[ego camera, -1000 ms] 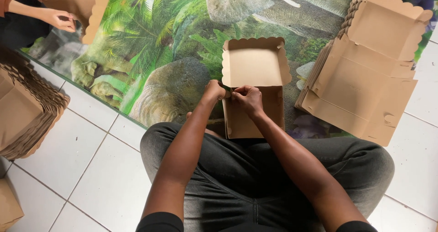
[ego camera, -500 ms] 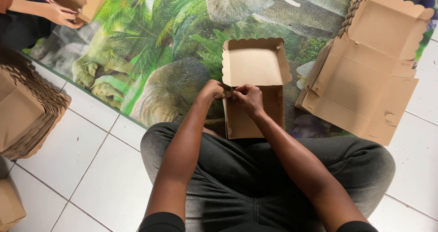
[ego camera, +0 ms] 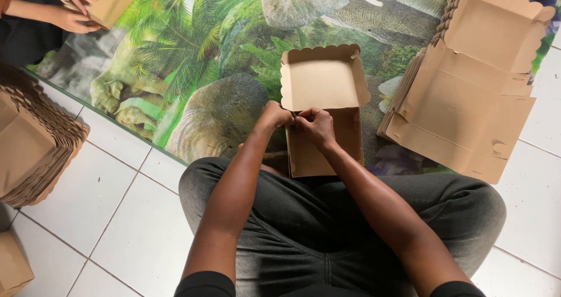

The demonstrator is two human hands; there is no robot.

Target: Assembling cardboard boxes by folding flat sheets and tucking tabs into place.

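Cardboard box (ego camera: 322, 107) pinched by both hands, flat stack (ego camera: 467, 104) just right.

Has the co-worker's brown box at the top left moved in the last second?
Yes. The co-worker's box has shifted slightly right and down along the picture mat, now nearer the palm trees, with that person's hands on it.

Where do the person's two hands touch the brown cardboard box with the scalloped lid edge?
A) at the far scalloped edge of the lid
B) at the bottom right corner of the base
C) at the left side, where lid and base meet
C: the left hand and right hand pinch together at the left side of the brown cardboard box, at the fold between lid and base.
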